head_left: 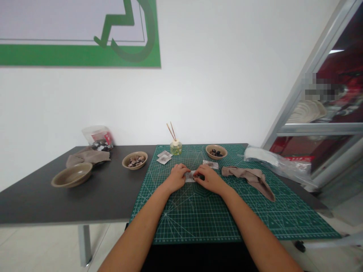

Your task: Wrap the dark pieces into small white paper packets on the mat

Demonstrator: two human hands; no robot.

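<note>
In the middle of the green cutting mat (198, 223), my hands face each other over a small flat whitish packet (190, 177). Its left end is under the fingers of my left hand (178, 176), closed on it. My right hand (209, 178) pinches the right end with thumb and fingers; whether something small is also between them I cannot make out. Just behind my right hand lies a similar packet (211, 164). More such packets (164, 157) overlap at the back left of the mat.
A bowl of dark stones (216, 152), a reed diffuser (176, 147) and a crumpled brown cloth (251, 175) are on the mat. Leftward are a bowl of brownish stones (135, 161), another bowl (72, 175), a cloth (87, 156) and a clear container (98, 137). A plastic bag (280, 162) lies right.
</note>
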